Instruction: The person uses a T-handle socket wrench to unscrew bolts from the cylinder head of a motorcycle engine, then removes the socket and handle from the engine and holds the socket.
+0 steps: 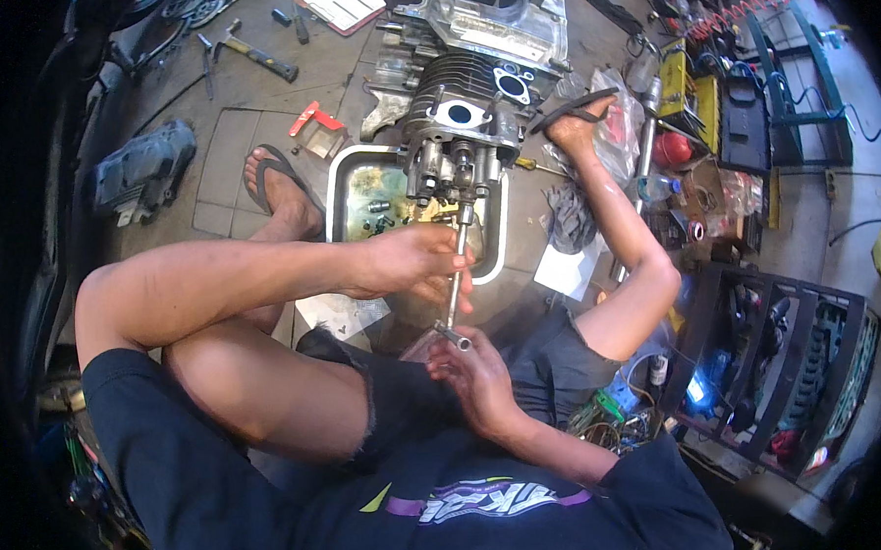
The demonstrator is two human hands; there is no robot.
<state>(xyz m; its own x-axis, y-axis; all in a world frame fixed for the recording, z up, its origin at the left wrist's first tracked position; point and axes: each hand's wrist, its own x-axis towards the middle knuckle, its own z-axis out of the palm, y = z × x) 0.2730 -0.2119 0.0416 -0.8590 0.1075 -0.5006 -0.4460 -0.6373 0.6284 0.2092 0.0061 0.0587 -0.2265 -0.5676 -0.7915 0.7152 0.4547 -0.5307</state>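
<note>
A long metal socket wrench (454, 296) runs from the engine toward my lap, its socket end meeting the rocker parts on the cylinder head (462, 146). My left hand (415, 261) is closed around the upper shaft, thumb and fingers wrapped on it. At the wrench's bent lower end, my right hand (480, 381) is curled loosely about the handle, palm turned up. The finned engine (462, 82) stands between my feet, with two round ports showing. Beneath its near end lies a white-rimmed tray (335, 186) with oily liquid and several small metal parts.
Left are a grey metal cover (146, 168), a hammer (259, 57) and a red-and-clear container (318, 131). Right are a grey glove (571, 218), white paper (566, 269), a long metal tube (648, 133), a yellow toolbox (683, 83) and a dark metal rack (759, 359).
</note>
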